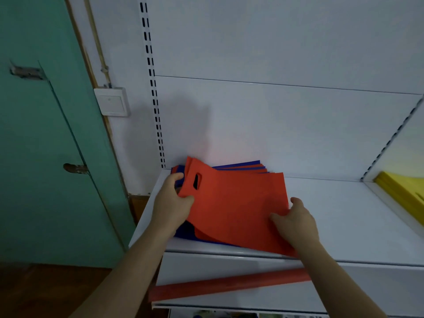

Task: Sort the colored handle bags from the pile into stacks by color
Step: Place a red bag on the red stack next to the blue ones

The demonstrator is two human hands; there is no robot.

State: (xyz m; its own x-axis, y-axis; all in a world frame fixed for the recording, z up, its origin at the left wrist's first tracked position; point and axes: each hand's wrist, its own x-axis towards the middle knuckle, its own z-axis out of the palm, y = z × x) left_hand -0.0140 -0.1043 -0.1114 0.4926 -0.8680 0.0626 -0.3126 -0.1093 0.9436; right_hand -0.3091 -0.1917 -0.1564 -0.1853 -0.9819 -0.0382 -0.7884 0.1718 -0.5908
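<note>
A: What sits nearest?

B: A red strip [229, 286] runs along the shelf edge below, low in the view. Just above it is the white shelf [344, 214] that carries the bags.

A: And the hands?

B: The right hand [296, 222] grips the near right edge of the top red bag [236, 203], thumb on top and fingers curled behind it. The left hand [172, 203] pinches the same bag's left end, just beside its handle cutout [197, 181], thumb on the near face and fingers behind.

A: Where does that bag lie?

B: On top of the pile [241, 167], at the shelf's left end, its left end lifted. Under it blue bags [185, 232] show at the near left edge, and blue and red edges fan out at the far side, against the back panel.

A: Anything farther off?

B: Yellow bags [403, 191] lie on the next shelf section, far right, well apart from the pile. A green door [46, 134] stands at left, with a wall switch [112, 102] beside it.
</note>
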